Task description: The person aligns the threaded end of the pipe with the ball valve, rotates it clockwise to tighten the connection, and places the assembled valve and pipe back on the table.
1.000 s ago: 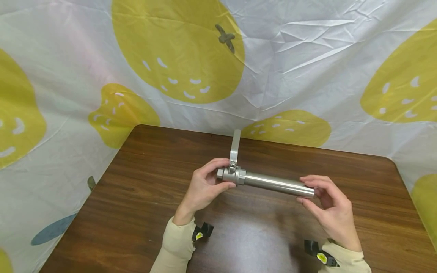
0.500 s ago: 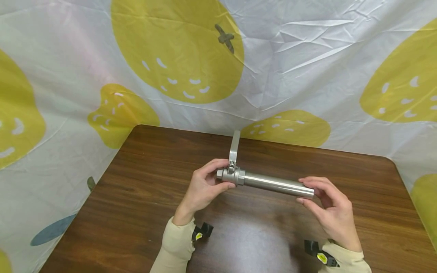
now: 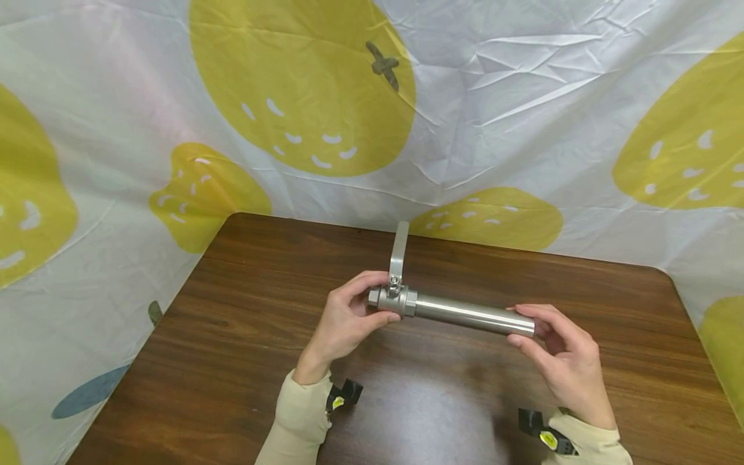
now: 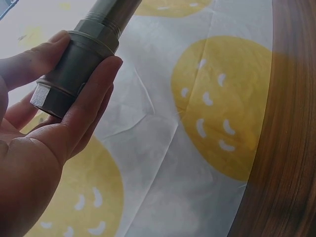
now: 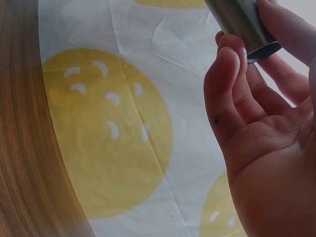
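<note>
A silver ball valve (image 3: pixel 394 301) with a long flat lever handle (image 3: pixel 399 250) is joined to a smooth metal pipe (image 3: pixel 465 313), held roughly level above the table. My left hand (image 3: pixel 343 323) grips the valve body between thumb and fingers at the left end. At the other end my right hand (image 3: pixel 566 358) pinches the pipe near its tip, thumb below and fingers above. The left wrist view has the valve body (image 4: pixel 74 69) between thumb and fingers, with its hex end showing. In the right wrist view the pipe's open end (image 5: pixel 264 52) sits between the fingertips.
A brown wood-grain table (image 3: pixel 221 336) lies under both hands. Behind it and at the sides hangs a white cloth (image 3: pixel 447 116) with yellow fruit prints. Black wrist cameras (image 3: pixel 345 394) are strapped over beige sleeves (image 3: pixel 296 413).
The right thumb and fingers have shifted slightly on the end of the pipe. The left hand, valve and lever stay almost where they were.
</note>
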`<state>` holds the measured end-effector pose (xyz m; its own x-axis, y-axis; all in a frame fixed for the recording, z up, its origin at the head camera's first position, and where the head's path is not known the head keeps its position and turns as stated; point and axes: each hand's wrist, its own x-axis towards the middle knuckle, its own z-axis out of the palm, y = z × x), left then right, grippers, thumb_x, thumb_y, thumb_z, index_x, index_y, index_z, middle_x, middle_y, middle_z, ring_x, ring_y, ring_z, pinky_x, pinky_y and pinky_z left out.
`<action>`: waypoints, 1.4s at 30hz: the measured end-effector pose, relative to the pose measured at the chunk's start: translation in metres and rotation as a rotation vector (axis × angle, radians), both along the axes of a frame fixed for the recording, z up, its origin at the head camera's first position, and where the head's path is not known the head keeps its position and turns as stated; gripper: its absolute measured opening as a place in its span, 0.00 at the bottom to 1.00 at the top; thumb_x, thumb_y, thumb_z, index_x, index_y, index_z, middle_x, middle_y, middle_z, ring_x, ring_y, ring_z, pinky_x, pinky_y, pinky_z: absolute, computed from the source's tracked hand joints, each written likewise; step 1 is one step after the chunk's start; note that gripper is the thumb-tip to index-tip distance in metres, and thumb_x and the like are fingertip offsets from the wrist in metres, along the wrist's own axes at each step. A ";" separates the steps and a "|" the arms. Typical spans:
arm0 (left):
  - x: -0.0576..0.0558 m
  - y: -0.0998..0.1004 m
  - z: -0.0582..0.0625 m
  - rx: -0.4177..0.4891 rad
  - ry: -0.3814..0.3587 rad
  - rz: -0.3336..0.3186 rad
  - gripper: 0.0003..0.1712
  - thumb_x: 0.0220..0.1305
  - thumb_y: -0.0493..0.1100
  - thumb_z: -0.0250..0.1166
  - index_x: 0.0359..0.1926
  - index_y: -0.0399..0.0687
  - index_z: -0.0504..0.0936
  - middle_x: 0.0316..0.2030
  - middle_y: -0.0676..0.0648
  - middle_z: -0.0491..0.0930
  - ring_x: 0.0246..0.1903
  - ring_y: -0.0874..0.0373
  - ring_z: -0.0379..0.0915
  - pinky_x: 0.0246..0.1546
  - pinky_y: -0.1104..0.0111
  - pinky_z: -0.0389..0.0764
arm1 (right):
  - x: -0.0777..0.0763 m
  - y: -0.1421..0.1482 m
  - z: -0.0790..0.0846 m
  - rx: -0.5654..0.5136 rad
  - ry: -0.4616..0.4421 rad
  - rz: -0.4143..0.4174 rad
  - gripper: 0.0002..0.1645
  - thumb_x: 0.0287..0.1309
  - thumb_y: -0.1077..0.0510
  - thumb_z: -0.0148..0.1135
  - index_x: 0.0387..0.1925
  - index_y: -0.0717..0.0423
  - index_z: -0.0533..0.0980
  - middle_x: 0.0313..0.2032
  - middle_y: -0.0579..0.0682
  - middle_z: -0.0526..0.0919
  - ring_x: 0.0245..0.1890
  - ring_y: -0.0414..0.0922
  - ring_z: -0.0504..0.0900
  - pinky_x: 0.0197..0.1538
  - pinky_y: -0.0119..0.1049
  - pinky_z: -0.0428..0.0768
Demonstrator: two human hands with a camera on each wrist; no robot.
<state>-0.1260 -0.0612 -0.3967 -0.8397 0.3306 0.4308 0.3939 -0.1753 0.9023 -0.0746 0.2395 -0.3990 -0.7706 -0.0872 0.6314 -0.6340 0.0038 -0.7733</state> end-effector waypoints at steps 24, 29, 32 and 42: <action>-0.001 0.000 0.001 -0.004 0.026 0.007 0.30 0.40 0.23 0.68 0.49 0.31 0.72 0.48 0.37 0.71 0.45 0.56 0.68 0.46 0.73 0.75 | 0.003 -0.005 0.009 0.053 -0.043 -0.071 0.25 0.35 0.85 0.59 0.43 0.80 0.70 0.39 0.60 0.79 0.35 0.40 0.80 0.36 0.23 0.78; -0.001 0.000 0.001 -0.001 0.033 0.012 0.29 0.41 0.27 0.70 0.49 0.31 0.72 0.48 0.38 0.71 0.45 0.56 0.68 0.46 0.73 0.75 | 0.000 -0.005 0.007 -0.039 0.008 0.032 0.31 0.28 0.88 0.60 0.44 0.83 0.67 0.42 0.69 0.76 0.41 0.47 0.78 0.42 0.27 0.77; -0.001 0.000 0.001 0.001 0.034 0.015 0.30 0.41 0.28 0.70 0.49 0.31 0.72 0.48 0.38 0.71 0.45 0.56 0.68 0.46 0.73 0.75 | -0.002 -0.006 0.007 -0.067 0.050 0.069 0.32 0.26 0.88 0.61 0.43 0.84 0.66 0.43 0.71 0.74 0.44 0.49 0.76 0.45 0.27 0.76; 0.000 -0.002 0.002 -0.002 0.028 0.027 0.30 0.40 0.25 0.69 0.50 0.31 0.72 0.48 0.38 0.71 0.45 0.56 0.69 0.46 0.72 0.75 | -0.003 -0.006 0.005 -0.136 0.107 0.148 0.30 0.28 0.89 0.59 0.42 0.87 0.64 0.46 0.75 0.69 0.48 0.55 0.74 0.46 0.32 0.77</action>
